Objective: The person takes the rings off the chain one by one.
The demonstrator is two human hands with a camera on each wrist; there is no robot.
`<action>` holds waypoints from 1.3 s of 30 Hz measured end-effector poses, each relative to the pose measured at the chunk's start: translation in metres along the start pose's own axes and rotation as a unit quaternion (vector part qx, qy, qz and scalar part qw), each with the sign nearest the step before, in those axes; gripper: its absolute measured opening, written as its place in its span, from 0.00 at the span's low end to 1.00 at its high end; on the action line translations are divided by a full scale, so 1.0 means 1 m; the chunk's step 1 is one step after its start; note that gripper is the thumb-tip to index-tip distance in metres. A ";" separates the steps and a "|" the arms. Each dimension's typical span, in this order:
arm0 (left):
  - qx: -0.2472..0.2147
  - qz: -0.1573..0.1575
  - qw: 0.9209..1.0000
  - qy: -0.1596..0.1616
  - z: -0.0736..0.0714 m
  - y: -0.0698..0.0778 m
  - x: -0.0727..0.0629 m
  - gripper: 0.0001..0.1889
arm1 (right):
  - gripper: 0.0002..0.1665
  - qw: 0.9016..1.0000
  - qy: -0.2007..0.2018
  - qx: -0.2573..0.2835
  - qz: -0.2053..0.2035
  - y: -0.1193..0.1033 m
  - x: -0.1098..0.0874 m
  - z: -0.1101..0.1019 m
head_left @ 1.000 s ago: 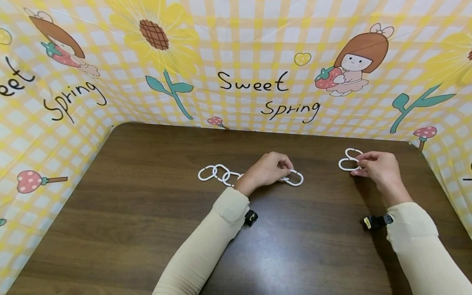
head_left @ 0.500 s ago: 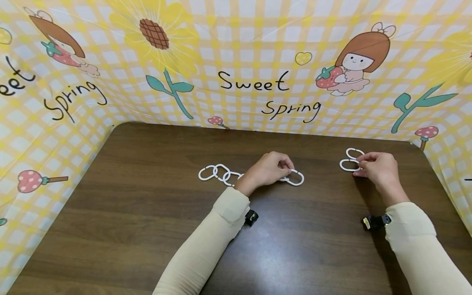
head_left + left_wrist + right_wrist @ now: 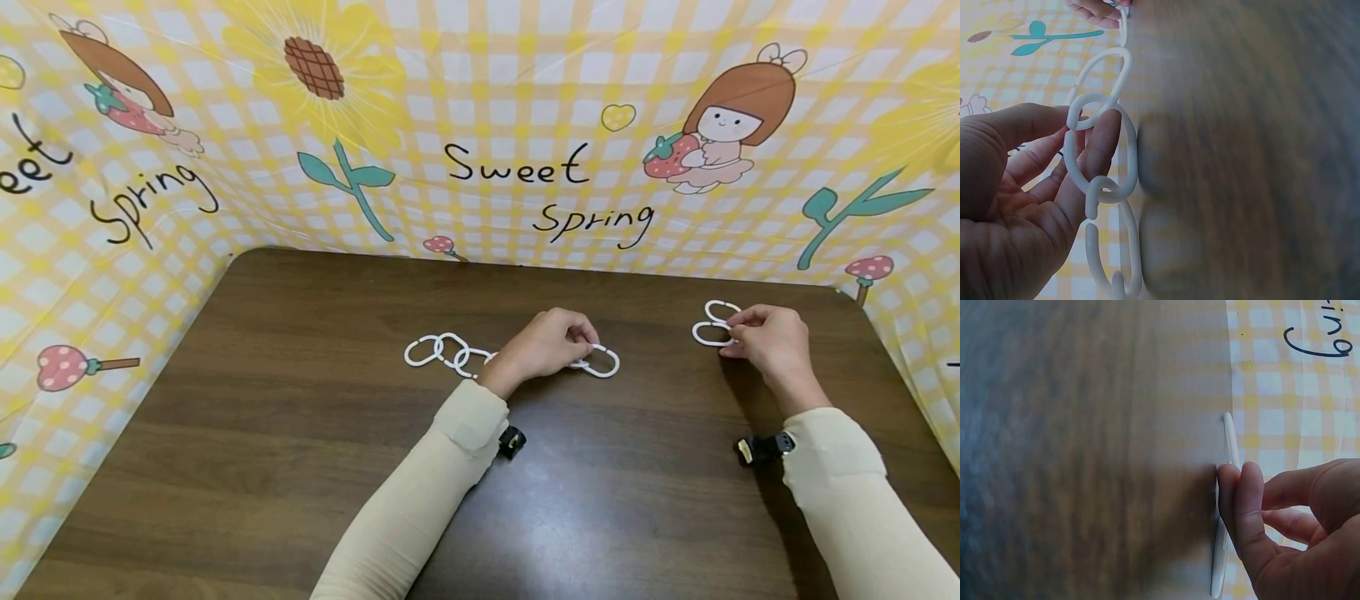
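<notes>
A chain of white plastic C-shaped links [image 3: 438, 343] lies across the middle of the dark table. Over its middle, my left hand [image 3: 543, 343] hides some links. In the left wrist view, its thumb and fingers pinch one link [image 3: 1132, 156] that is threaded through its neighbours. The chain's right-end link [image 3: 618, 362] shows past the fingertips. Farther right, my right hand [image 3: 772, 337] pinches a separate white link [image 3: 709, 345] by its right end. Just behind that one is another white link [image 3: 716, 302], partly covered by the fingers. The right wrist view shows them edge-on, low at the table.
The brown wooden table [image 3: 262, 467] is walled in at the back and sides by a yellow checked cloth [image 3: 480, 83] with printed flowers and lettering. Black wrist cameras hang under both cuffs, the left camera [image 3: 512, 442] and the right camera [image 3: 761, 451].
Both hands stay in place on their links. The lower fingers of the right hand have drawn in slightly; the chain lies as before.
</notes>
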State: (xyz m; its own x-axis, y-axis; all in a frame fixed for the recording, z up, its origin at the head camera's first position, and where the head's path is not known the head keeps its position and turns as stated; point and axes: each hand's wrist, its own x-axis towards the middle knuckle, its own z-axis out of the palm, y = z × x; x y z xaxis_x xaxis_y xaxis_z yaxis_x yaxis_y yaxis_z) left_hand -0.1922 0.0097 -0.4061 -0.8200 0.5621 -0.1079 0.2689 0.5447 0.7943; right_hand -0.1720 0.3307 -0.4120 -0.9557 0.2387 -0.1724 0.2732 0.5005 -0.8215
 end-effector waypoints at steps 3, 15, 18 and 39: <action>-0.001 -0.002 1.000 -0.001 0.000 0.000 0.000 0.06 | 0.14 1.000 0.003 -0.004 -0.002 0.000 0.000 0.000; -0.010 -0.007 1.000 -0.003 -0.001 0.001 -0.001 0.06 | 0.15 1.000 0.010 -0.013 -0.006 -0.002 -0.002 0.001; -0.009 -0.006 1.000 -0.003 -0.001 0.001 -0.001 0.06 | 0.15 1.000 0.011 -0.018 -0.013 -0.004 -0.004 0.001; 0.007 -0.008 1.000 0.004 -0.002 0.002 -0.001 0.06 | 0.10 0.992 -0.019 -0.043 -0.120 -0.037 -0.037 0.033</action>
State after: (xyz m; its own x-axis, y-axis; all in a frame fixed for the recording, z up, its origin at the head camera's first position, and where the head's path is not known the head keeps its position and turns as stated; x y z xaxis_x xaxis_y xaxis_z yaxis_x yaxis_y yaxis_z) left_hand -0.1925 0.0090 -0.4030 -0.8284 0.5481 -0.1160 0.2626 0.5628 0.7838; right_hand -0.1501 0.2761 -0.3933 -0.9973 0.0735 0.0007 0.0444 0.6094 -0.7917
